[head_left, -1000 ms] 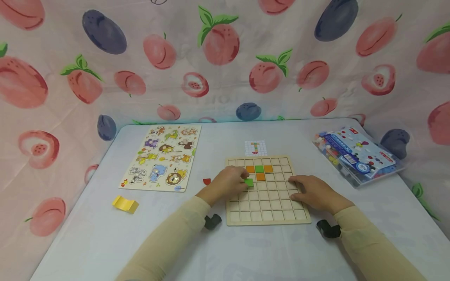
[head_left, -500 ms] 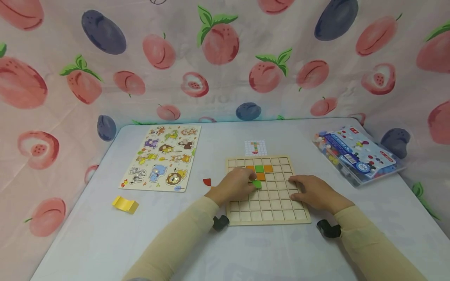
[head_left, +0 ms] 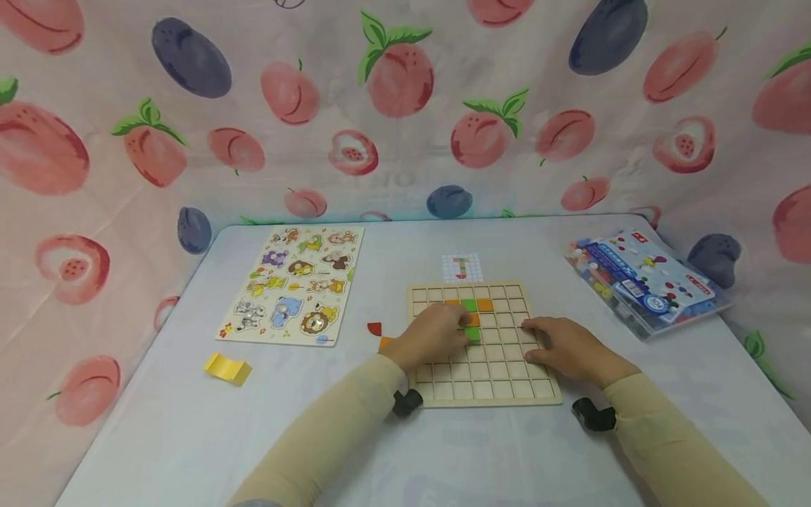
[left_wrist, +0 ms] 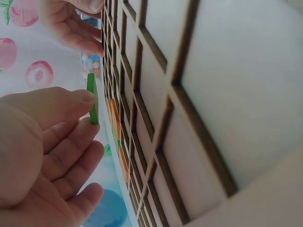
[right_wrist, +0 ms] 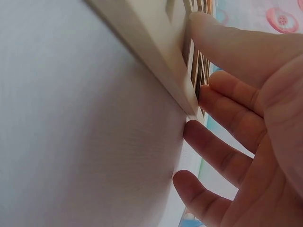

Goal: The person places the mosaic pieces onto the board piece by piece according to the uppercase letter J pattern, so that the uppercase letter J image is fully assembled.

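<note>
My left hand (head_left: 437,336) pinches a green square tile (left_wrist: 93,101) between thumb and fingertips, just over the wooden grid board (head_left: 507,391). On the board's far part lie a green tile (head_left: 468,305), an orange tile (head_left: 485,305) to its right, and two more orange tiles partly behind the left hand. My right hand (head_left: 573,346) rests at the board's right edge, its thumb and fingers extended onto the frame and holding nothing. A small card (head_left: 462,267) printed with a coloured grid pattern lies behind the board.
A red quarter-round piece (head_left: 374,329) and an orange piece (head_left: 385,343) lie left of the board. Further left are an animal puzzle board (head_left: 338,310) and a yellow wavy block (head_left: 227,369). A clear plastic box (head_left: 643,282) of coloured pieces stands at the back right.
My left hand has carried the green tile rightward across the board, to just in front of the nearest orange tile. An orange piece has come into sight behind the left wrist. The right hand stays put.
</note>
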Available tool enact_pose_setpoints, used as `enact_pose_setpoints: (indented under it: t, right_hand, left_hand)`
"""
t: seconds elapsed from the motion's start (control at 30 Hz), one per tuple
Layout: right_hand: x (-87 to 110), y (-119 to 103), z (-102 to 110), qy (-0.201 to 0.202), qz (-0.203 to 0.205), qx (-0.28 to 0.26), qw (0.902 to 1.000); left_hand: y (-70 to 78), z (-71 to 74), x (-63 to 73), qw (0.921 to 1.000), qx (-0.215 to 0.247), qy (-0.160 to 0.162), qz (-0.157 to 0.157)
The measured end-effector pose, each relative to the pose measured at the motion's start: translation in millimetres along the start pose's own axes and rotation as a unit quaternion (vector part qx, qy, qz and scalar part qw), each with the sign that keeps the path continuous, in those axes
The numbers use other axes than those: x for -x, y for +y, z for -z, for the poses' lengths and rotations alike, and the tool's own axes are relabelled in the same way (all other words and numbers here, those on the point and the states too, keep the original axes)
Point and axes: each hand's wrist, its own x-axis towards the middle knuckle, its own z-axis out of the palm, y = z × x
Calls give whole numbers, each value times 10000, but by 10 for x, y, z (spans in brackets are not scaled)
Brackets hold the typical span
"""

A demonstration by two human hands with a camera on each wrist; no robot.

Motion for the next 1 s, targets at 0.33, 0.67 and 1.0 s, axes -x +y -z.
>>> enact_pose_setpoints:
  t: [0.33,0.67,1.0]
  right_hand:
    - [2,4,-1,24,21,-9,10000]
    - [0,14,-2,29,80,29,10000]
    - [-9,20,-7,39,82,38,10000]
  left_hand:
    - [36,-12,-32,9999,-165,-29,6]
    - [42,-5,-58,9996,-238,-136,51]
    - [33,-15,-91,9992,-292,-251,42]
